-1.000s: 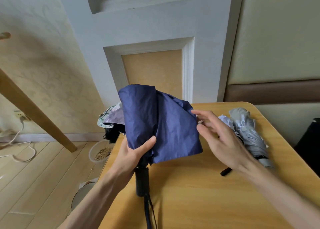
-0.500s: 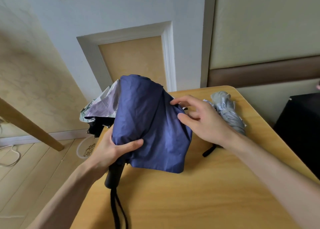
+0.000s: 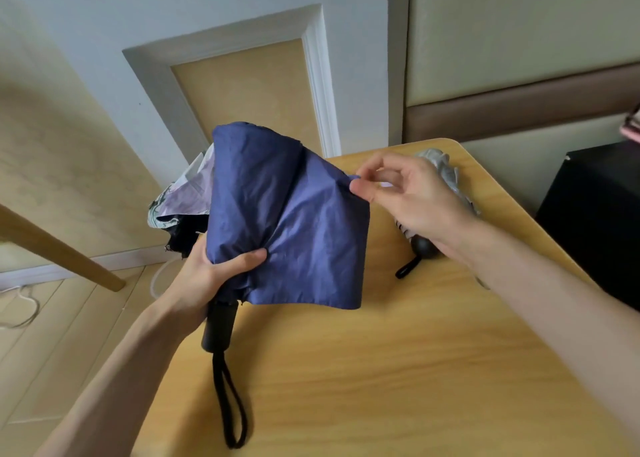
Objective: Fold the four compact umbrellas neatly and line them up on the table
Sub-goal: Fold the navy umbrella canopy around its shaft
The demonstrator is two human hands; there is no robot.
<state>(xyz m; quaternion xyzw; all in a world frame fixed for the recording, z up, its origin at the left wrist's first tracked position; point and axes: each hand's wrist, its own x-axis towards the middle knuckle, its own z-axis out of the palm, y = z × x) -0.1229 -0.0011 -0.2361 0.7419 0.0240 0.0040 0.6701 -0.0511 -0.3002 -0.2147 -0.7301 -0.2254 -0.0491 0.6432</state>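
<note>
- Left hand [image 3: 204,276] wraps fingers and thumb round the blue umbrella [image 3: 287,221], clamping the bunched cloth just above the handle [image 3: 220,328].
- Right hand [image 3: 412,197] pinches a panel edge between thumb and forefinger and draws it out taut; the other fingers are loosely curled.
- The step looks like pleat-straightening, with the umbrella held above the table [image 3: 381,370] and its strap [image 3: 230,404] dangling below the left fingers.
- Next move, I'd say: lay that panel flat round the shaft, then the rest, all one way.
- A grey umbrella [image 3: 446,169] lies just behind the right fingers, and a patterned one [image 3: 187,197] sits beyond the left fingers.
- The tabletop is wooden, with a panelled wall ahead, plank floor [image 3: 69,335] to the left and a black cabinet [image 3: 595,214] to the right.
</note>
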